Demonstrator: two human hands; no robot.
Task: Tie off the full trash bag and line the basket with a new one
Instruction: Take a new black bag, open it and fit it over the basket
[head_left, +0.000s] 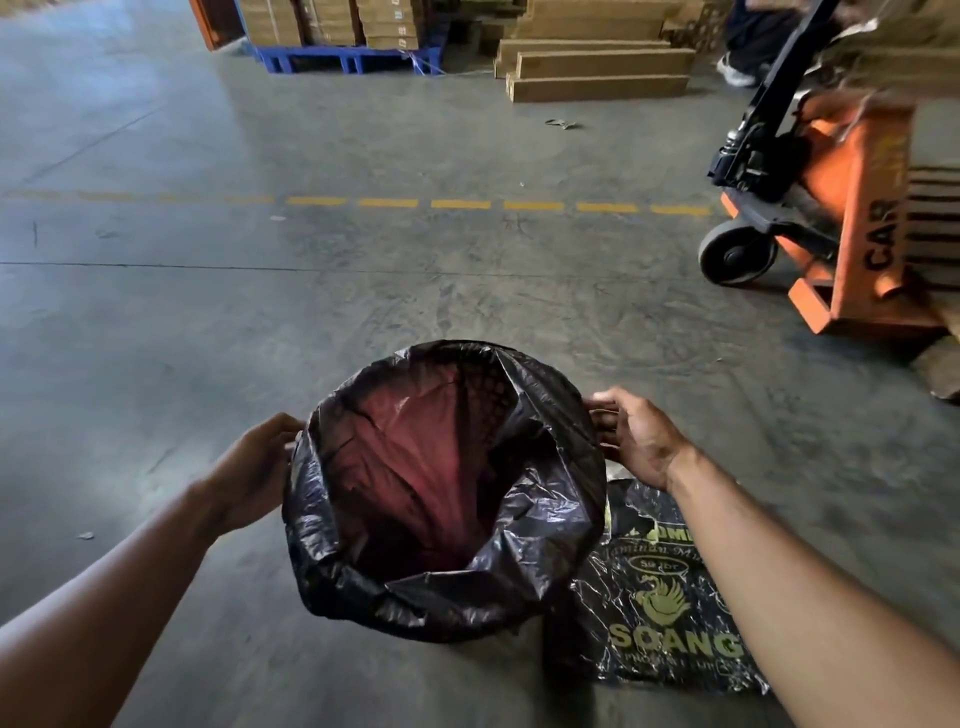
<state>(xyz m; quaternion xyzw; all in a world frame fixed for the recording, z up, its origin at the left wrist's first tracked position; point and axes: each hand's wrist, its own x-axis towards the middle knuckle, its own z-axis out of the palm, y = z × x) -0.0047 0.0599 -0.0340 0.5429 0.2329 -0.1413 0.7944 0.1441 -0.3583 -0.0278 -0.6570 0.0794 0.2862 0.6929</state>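
— What's nearest?

— A crinkly black liner (447, 592) folded over a round basket, reddish mesh (415, 467) showing through. Left hand (254, 467) and right hand (631, 436) each pinch the plastic at opposite rims.

— Beside it?

— A printed black bag (660, 613) lying just right of the basket, on bare concrete (208, 312).

— Farther out?

— Open floor to a dashed yellow line (462, 204); an orange pallet jack (831, 218) at right, cartons (597, 67) beyond.

Basket (483, 395) hidden beneath black liner (545, 519)
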